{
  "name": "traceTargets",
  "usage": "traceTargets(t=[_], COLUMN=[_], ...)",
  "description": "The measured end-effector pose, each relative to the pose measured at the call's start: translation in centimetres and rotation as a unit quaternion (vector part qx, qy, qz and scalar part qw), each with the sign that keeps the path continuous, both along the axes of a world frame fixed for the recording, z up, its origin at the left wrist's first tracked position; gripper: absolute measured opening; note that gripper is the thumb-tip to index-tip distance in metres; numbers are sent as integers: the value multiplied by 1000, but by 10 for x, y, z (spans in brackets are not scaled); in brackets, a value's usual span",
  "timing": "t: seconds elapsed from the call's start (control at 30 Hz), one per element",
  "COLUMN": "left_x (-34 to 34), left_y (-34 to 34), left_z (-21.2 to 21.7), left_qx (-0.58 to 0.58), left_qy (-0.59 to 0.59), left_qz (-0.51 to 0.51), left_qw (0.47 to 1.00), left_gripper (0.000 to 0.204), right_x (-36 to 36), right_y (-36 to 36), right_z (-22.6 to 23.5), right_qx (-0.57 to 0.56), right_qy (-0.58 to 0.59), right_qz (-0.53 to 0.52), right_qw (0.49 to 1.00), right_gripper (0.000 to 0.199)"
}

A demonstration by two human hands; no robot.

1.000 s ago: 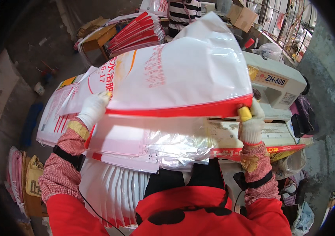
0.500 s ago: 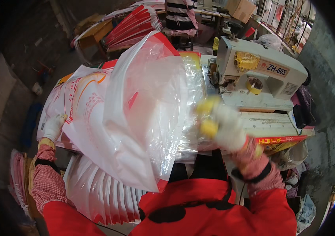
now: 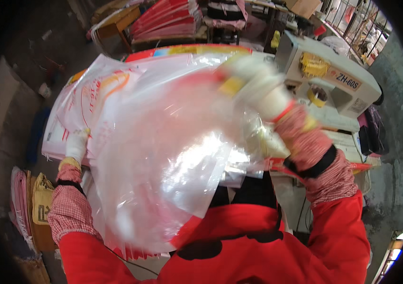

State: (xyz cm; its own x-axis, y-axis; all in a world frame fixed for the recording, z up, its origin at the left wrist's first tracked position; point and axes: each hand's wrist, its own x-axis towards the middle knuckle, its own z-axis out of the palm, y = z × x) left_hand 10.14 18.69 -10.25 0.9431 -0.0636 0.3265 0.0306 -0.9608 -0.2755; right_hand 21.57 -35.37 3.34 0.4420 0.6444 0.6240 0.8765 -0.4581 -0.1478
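A large white bag (image 3: 85, 111) with red and orange print lies on the worktable at the left. My left hand (image 3: 75, 145), in a white glove, is closed on its near edge. Beside it a shiny, translucent plastic sheet or bag with red corners (image 3: 178, 156) spreads across the middle and hangs toward my lap, smeared by motion. At its far right edge is my right hand (image 3: 256, 85), in a white glove with yellow fingertips. Those fingers are blurred, so their grip on the red-edged part cannot be made out.
A pale sewing machine (image 3: 327, 71) stands at the right, with a roll of yellow tape (image 3: 317, 94) on it. Folded red-and-white bags (image 3: 166, 21) are stacked at the back. Beside them is a stool (image 3: 225, 23). A yellow sack (image 3: 43, 201) stands at the lower left.
My right hand has moved up and slightly left, to the far edge of the plastic. The plastic has swung down and flattened over the pleated stack. My left hand has shifted slightly right.
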Motion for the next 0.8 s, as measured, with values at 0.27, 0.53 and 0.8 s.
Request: traceTargets(t=[0.27,0.53,0.8], left_x=[44,-64,-165], left_y=[7,-193,-338], left_z=[46,99,-6], left_qx=[18,-435,-228], left_qy=[200,81,84], left_qz=[207,-86,-147], left_qw=[957,893,959], left_gripper=[33,37,42], right_x=[8,-65,-50], right_y=[-119,-82,-50], right_z=[-64,-48,-135], right_qx=[-68,-309,-90], right_qy=[287,218,32], right_qz=[-337,-203,-68], right_qw=[894,903,993], right_gripper=[38,26,38])
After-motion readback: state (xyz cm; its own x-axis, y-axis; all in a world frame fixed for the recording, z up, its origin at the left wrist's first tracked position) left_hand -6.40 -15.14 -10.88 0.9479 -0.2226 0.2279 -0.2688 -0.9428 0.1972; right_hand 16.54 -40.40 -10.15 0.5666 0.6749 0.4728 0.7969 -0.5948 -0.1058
